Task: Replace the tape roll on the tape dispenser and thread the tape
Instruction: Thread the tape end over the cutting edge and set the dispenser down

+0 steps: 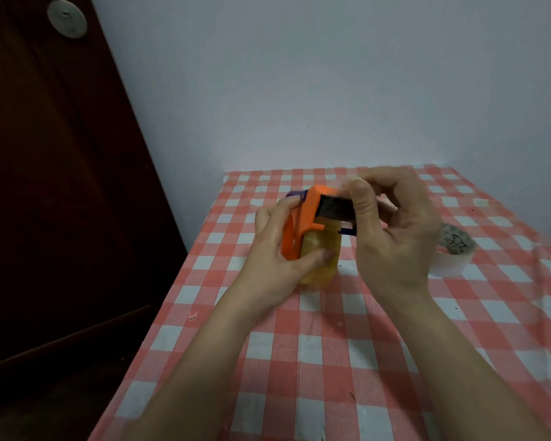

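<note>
2 hands hold an orange tape dispenser above the checked worktop.

The left hand wraps the dispenser, fingers closed around its yellowish tape roll, thumb pressed on the tape. The right hand pinches the dark blade end (blurred) between thumb and fingers. Beyond, a white tape roll lies on the worktop, near the right hand, before the pale wall.
</note>
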Tool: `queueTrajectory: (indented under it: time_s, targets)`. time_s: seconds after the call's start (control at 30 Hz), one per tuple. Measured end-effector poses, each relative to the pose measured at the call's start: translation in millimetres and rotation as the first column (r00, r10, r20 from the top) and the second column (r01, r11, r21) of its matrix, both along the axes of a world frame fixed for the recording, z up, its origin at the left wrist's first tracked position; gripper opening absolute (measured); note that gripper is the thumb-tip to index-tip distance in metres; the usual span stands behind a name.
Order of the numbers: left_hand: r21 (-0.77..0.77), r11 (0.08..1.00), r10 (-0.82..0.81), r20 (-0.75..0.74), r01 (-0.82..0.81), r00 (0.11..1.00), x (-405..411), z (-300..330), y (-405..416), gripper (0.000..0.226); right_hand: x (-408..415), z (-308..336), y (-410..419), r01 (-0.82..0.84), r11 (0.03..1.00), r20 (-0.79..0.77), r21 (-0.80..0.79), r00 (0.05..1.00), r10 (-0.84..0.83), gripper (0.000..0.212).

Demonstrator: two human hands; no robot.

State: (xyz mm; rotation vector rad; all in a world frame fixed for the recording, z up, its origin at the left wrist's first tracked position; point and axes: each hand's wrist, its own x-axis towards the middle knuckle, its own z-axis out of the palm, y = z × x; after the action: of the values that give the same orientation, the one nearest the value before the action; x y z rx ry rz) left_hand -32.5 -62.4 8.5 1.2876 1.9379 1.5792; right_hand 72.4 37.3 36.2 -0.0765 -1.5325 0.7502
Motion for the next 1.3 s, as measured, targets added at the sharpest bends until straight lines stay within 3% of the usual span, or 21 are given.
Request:
queueTrajectory:
  time_s: [0.1,0.37,0.6,1.03,1.3]
  targets:
    - [-0.001,1.000,-0.023,-0.016,0.023,1.000,-2,-2,0,0.089,0,1,-2,-0.012,1.000,-0.003,-0.023,1.000,0.012,0.015]
    - [-0.073,0.992,-0.100,0.022,0.102,0.995,-10,-6,-2,0.096,-1,2,-2,-0.030,0.999,0.047,-0.044,0.998,0.032,0.020]
    - [-0.046,0.998,-0.042,0.063,0.045,0.997,-8,-3,-1,0.073,0,0,-1,-0.020,1.000,0.064,-0.024,0.998,0.021,0.004]
    - [-0.031,0.999,-0.046,-0.051,0.044,0.998,-9,5,-6,0.069,0,-1,-1,0.004,1.000,0.040,-0.024,0.999,-0.003,0.010]
    - [-0.024,0.999,-0.036,-0.022,0.035,0.999,-5,6,-6,0.067,-1,0,-5,-0.012,1.000,0.024,-0.002,1.000,0.012,0.022]
